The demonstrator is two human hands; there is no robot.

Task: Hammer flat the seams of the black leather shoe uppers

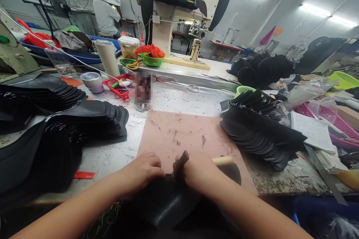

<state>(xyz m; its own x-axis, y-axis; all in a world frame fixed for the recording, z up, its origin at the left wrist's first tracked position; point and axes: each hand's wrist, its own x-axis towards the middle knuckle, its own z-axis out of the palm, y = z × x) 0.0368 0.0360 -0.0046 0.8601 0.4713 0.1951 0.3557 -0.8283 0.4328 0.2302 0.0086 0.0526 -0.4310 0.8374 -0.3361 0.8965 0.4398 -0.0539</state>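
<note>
My right hand (198,170) is closed round a hammer; its dark head (181,161) stands out by the fingers and its pale wooden handle (223,161) shows beyond the hand. My left hand (146,171) rests on the upper edge of a black leather piece (168,201), fingers bent and close together, pressing on it. The piece lies over the front edge of a pinkish board (185,134) and hangs toward me. Part of it shows right of my right hand, under the handle.
Stacks of black pieces lie left (103,115) and right (260,130) of the board. A red basket (119,86), tumbler (108,58) and jar (143,101) stand behind. A sewing machine (162,37) rises beyond. A metal ruler (325,175) sits at right. A person (105,16) is far back.
</note>
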